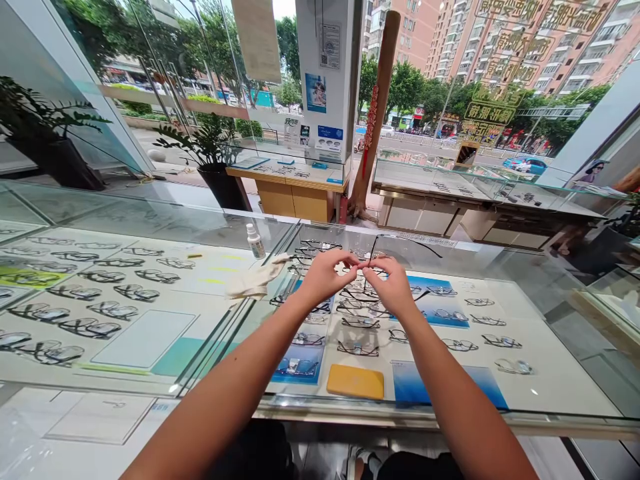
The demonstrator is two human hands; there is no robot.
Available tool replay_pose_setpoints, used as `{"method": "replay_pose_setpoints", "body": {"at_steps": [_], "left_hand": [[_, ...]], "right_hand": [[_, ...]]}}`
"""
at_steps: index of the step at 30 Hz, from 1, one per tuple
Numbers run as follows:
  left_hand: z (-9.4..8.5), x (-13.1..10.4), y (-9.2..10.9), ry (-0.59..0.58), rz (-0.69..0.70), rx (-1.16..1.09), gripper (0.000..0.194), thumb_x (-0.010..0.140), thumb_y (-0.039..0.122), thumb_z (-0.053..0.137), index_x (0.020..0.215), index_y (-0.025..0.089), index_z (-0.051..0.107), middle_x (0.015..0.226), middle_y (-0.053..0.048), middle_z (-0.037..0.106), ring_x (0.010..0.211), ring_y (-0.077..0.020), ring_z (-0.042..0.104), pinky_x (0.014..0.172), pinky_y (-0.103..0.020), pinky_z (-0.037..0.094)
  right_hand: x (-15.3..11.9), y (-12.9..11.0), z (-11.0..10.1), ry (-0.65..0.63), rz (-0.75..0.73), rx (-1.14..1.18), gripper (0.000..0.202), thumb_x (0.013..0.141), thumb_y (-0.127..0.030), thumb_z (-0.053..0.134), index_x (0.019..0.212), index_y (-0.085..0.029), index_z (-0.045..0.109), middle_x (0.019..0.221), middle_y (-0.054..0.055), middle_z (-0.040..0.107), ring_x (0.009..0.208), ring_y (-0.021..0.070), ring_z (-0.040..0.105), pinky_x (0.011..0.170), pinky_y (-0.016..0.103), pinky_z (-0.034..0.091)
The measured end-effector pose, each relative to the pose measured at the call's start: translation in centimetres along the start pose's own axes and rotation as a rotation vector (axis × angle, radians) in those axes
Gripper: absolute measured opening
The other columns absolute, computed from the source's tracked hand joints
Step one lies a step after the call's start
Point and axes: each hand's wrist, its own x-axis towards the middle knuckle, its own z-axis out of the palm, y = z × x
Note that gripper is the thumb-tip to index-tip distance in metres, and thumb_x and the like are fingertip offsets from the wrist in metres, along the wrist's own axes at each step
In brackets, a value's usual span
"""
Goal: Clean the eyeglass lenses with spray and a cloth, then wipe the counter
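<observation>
We are handling a pair of thin dark-framed eyeglasses (373, 251) near the centre of the frame, above the glass display counter (550, 423). We are judging the step in hand to be fine fingertip work on the frame front, though our fingers are hiding just what they are doing there. The next move seems to be calling for a light, steady pinch, with the splayed temples staying free of the glass.

Our left hand (327, 272) and right hand (390, 288) are meeting almost tip to tip, both grips pinching the eyeglasses between thumb and forefinger. Our forearms are reaching up from the lower left and lower right, converging, with the wrists bending inward. A white spray bottle (255, 241) is standing left of centre, just beside a crumpled pale cloth (257, 279).
</observation>
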Motion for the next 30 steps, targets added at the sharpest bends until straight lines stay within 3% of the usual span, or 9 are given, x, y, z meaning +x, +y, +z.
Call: {"method": "replay_pose_setpoints", "body": {"at_steps": [10,21,30], "left_hand": [[-0.16,-0.01,-0.28,-0.001,0.063,0.073,0.008,0.087,0.019,0.071,0.088,0.023,0.078,0.082,0.000,0.078,0.078,-0.0174,0.068,0.077,-0.030,0.049],[-0.92,0.29,-0.34,-0.119,-0.048,-0.077,0.005,0.081,0.017,0.069,0.078,0.019,0.072,0.074,0.002,0.072,0.071,-0.0142,0.064,0.071,-0.026,0.046],[-0.70,0.21,0.15,-0.047,-0.080,-0.131,0.009,0.080,0.020,0.068,0.072,0.019,0.065,0.069,0.002,0.068,0.065,-0.0126,0.058,0.065,-0.025,0.043]], "right_hand": [[0.04,-0.08,-0.25,-0.012,0.007,-0.009,0.018,0.093,-0.035,0.065,0.092,-0.025,0.080,0.099,0.006,0.076,0.106,0.0292,0.062,0.098,0.043,0.044],[0.35,-0.28,-0.75,-0.128,0.069,0.140,0.022,0.092,-0.041,0.068,0.083,-0.023,0.077,0.090,0.004,0.069,0.092,0.0249,0.060,0.087,0.038,0.044],[0.45,-0.42,-0.62,-0.144,0.056,0.208,0.022,0.093,-0.041,0.068,0.086,-0.022,0.078,0.094,0.005,0.071,0.090,0.0238,0.059,0.087,0.037,0.045]]}}
